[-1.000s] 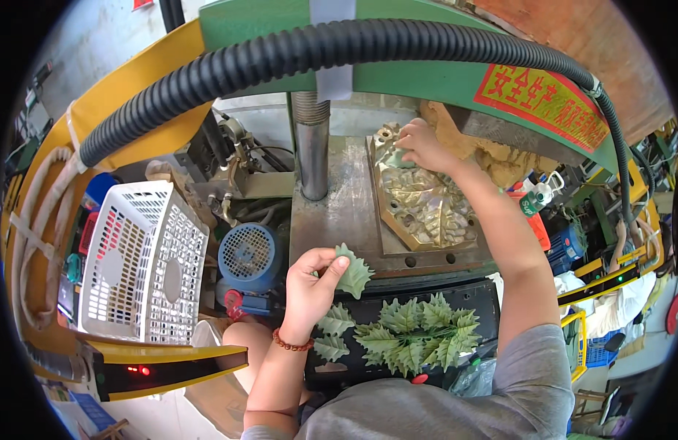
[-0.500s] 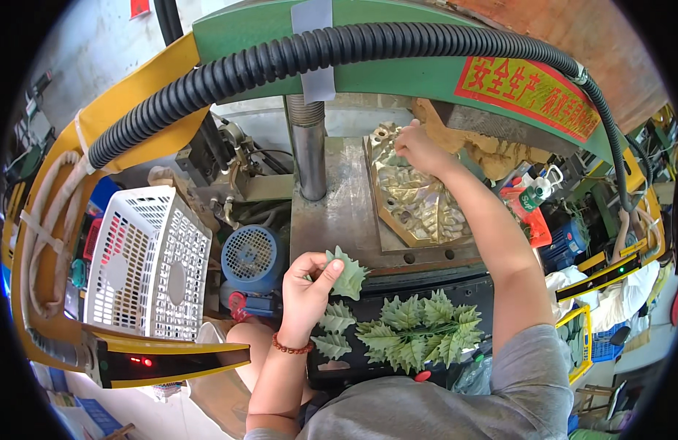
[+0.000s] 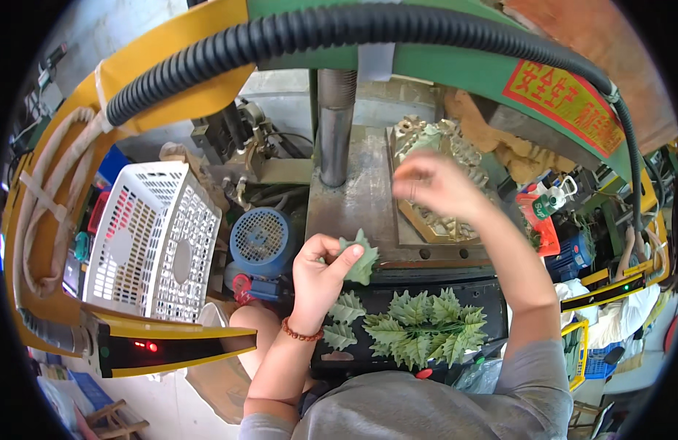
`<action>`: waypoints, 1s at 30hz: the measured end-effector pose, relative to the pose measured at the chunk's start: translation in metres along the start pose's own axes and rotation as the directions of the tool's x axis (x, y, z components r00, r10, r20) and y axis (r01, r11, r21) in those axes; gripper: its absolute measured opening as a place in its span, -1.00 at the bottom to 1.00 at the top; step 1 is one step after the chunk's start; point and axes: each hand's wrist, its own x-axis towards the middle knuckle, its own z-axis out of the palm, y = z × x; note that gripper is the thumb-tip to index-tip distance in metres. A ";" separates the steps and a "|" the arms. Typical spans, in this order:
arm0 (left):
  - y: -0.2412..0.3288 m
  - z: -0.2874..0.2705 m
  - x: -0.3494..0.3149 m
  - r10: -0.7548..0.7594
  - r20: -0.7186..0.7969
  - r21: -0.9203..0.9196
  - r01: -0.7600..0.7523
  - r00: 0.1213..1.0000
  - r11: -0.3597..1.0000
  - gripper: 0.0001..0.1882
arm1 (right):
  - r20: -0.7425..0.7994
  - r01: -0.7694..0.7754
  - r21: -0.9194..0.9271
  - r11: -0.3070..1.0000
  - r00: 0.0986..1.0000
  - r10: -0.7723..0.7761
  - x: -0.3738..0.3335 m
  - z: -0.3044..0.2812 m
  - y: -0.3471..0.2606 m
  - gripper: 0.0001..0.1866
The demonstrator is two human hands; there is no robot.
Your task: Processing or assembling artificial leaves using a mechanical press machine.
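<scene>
- Since the frame half a second ago, the right hand (image 3: 436, 187) has drawn back from the far end of the metal mould (image 3: 443, 226) and hangs over its middle; the pale leaf (image 3: 427, 137) at that far end now shows.
- Motion blurs the right hand, so whether its fingers grip anything cannot be told.
- Nearer the body, the left hand (image 3: 317, 275) pinches the held leaf (image 3: 365, 265) between thumb and fingers.
- Right hand and forearm cover part of the metal mould, which sits on a steel plate (image 3: 354, 213); a steel column (image 3: 334, 139) rises to its left.
- Above, a black ribbed hose (image 3: 354, 28) and a green frame (image 3: 467, 62) arch across the view.
- Left of the steel plate is a blue motor (image 3: 260, 242).
- Dull green, with jagged pointed edges, the held leaf is in the air before the steel plate.
- Below, the leaf pile (image 3: 427, 330), toothed and lighter along the edges, lies on the black table (image 3: 379, 295), with two leaf pieces (image 3: 345, 308) just to its left.
- On the left, a white basket (image 3: 183, 268) has slotted walls, red showing through its far side.
- On the right, an orange container (image 3: 542, 236) has a white-and-green bottle (image 3: 551, 199) at its edge; whether inside or behind cannot be told.
</scene>
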 end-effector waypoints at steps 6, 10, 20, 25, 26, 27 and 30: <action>0.003 0.012 -0.002 -0.124 -0.015 -0.266 0.115 0.992 0.957 -0.89 | -0.063 0.184 0.445 0.877 0.983 -0.174 -0.072 0.051 -0.012 -0.92; -0.002 -0.005 0.005 -0.197 -0.074 -0.268 0.171 0.978 0.948 -0.91 | -0.238 0.298 0.496 0.816 0.950 -0.203 -0.080 0.021 -0.018 -0.95; 0.004 0.006 -0.005 -0.197 0.078 -0.071 0.203 0.977 0.977 -0.91 | 0.178 0.235 -0.706 0.668 0.972 -0.153 0.012 -0.031 0.042 -0.88; 0.002 -0.001 -0.008 -0.115 0.056 0.018 0.114 0.992 0.993 -0.92 | 0.056 0.136 -0.679 0.721 0.990 -0.133 -0.008 -0.033 0.060 -0.85; 0.002 0.002 -0.005 -0.104 0.053 0.024 0.102 0.993 0.994 -0.93 | 0.071 0.129 -0.698 0.704 0.991 -0.111 -0.011 -0.034 0.063 -0.84; 0.002 0.004 -0.002 -0.092 0.051 0.030 0.090 0.994 0.995 -0.94 | 0.084 0.122 -0.717 0.686 0.992 -0.089 -0.014 -0.035 0.065 -0.83; 0.009 0.011 0.003 -0.067 0.128 0.141 0.048 0.990 0.989 -0.95 | 0.001 0.161 -0.580 0.799 0.981 -0.196 -0.024 -0.024 0.036 -0.79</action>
